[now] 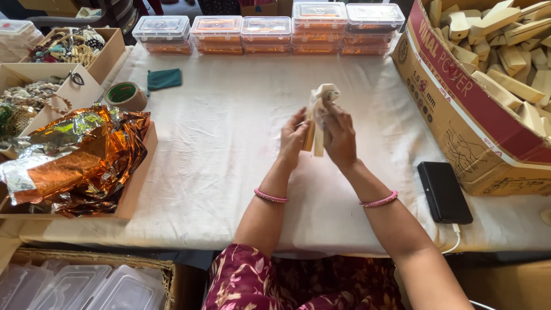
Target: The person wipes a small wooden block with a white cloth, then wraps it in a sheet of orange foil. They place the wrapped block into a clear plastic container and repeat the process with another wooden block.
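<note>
Both my hands are raised above the middle of a table covered in white cloth (229, 149). Together they hold a pale wooden piece (317, 135) with a cream cloth or paper (325, 93) bunched around its top. My left hand (294, 140) grips the piece from the left side. My right hand (340, 138) closes on it from the right, fingers up at the cream wrap. Each wrist wears a pink bangle.
A cardboard box (459, 109) of pale wooden pieces stands at right, a black phone (443, 191) beside it. Lidded plastic containers (270, 34) line the far edge. At left sit a tray of copper foil (80, 161), a tape roll (125, 95), a green pouch (163, 78) and boxes of beads (69, 46).
</note>
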